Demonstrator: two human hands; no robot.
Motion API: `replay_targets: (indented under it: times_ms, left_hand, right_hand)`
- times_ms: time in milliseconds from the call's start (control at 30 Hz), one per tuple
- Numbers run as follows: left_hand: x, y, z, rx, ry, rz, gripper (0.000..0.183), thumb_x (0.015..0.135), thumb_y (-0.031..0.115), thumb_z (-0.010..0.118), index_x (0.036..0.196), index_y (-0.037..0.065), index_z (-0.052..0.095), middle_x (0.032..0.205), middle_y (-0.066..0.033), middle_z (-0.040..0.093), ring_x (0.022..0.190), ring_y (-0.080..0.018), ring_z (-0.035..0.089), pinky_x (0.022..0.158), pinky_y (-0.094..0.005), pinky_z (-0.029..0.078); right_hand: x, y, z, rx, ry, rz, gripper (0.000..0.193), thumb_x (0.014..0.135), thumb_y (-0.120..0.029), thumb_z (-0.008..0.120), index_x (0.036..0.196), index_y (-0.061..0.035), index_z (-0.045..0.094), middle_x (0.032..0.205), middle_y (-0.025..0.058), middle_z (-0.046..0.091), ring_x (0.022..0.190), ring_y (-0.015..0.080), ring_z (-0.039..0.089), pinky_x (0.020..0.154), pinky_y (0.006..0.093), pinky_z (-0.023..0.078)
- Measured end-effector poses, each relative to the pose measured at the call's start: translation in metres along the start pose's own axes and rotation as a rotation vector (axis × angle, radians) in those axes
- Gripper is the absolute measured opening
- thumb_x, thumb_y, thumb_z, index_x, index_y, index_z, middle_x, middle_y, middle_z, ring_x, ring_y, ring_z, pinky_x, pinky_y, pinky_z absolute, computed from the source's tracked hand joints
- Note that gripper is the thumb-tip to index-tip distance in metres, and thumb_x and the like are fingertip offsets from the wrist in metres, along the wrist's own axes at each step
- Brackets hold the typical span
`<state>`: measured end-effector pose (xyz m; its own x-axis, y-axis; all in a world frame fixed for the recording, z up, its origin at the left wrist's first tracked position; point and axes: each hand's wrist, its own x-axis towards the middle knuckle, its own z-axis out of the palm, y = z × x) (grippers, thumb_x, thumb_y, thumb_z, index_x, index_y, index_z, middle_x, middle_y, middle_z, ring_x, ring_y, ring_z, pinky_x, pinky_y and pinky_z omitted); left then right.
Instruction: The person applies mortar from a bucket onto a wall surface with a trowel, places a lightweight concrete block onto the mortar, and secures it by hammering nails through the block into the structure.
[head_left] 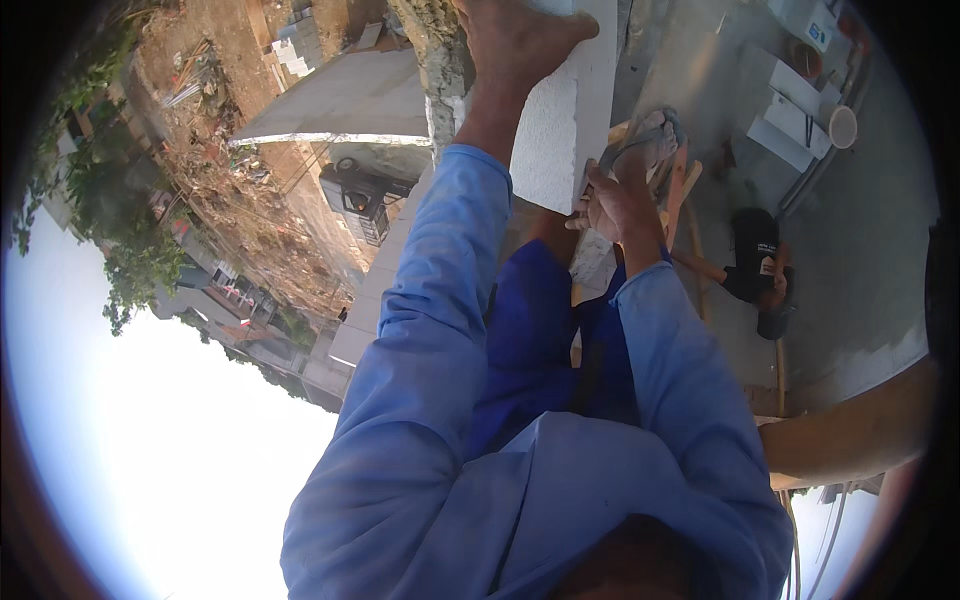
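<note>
A long white building block [548, 130] with a rough, grainy face lies in front of me, its far end cut off by the top edge of the view. My left hand [520, 45] is on its far part, thumb stretched over the upper face and fingers out of sight at the frame edge. At the near right corner my right hand [620, 208] grips the block, thumb against its side and fingers curled at the lower edge. Beneath it show my blue trousers [530, 320] and a sandalled foot [650, 145] near wooden sticks [682, 190].
A rough wall edge [440, 70] stands left of the block. Beyond it, far below, are debris-strewn ground and a dark vehicle [355, 195]. On the lower floor at right are a co-worker in black [755, 260], pale boards [785, 130] and a bucket [842, 127]. A wooden beam [850, 430] is near my right.
</note>
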<state>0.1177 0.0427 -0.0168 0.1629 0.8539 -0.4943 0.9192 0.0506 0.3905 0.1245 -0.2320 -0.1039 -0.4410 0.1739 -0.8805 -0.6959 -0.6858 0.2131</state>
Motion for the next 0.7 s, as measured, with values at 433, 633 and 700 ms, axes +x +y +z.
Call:
replay_targets:
  times_ms: [433,633,700]
  left_hand:
    - [-0.081,-0.129,-0.097,0.166,0.069,-0.038,0.127,0.052,0.027,0.083,0.148,-0.004,0.006,0.127,-0.0284,0.029,0.116,-0.0397,0.045,0.093,-0.0429,0.05]
    - [-0.085,-0.172,-0.085,0.272,0.026,-0.222,0.126,0.054,0.03,0.081,0.148,-0.004,0.004,0.131,-0.0256,0.028,0.119,-0.0374,0.043,0.099,-0.0413,0.046]
    - [-0.083,-0.19,-0.079,0.217,0.015,-0.214,0.127,0.054,0.029,0.081,0.149,-0.003,0.004,0.13,-0.0256,0.028,0.118,-0.0373,0.043,0.099,-0.041,0.046]
  right_hand:
    - [-0.024,-0.042,-0.072,-0.431,0.525,-0.403,0.048,0.087,-0.034,0.058,0.125,-0.0047,0.056,0.11,0.0073,0.063,0.091,0.0157,0.064,0.085,0.0329,0.044]
    - [-0.071,-0.09,-0.129,0.276,0.473,-0.833,0.058,0.094,-0.036,0.055,0.138,-0.0035,0.038,0.108,0.0126,0.057,0.124,0.0368,0.048,0.103,0.0527,0.035]
    - [-0.111,-0.123,-0.127,0.381,0.515,-1.034,0.061,0.094,-0.04,0.053,0.138,-0.0006,0.036,0.113,0.0165,0.057,0.127,0.0436,0.043,0.108,0.0557,0.03]
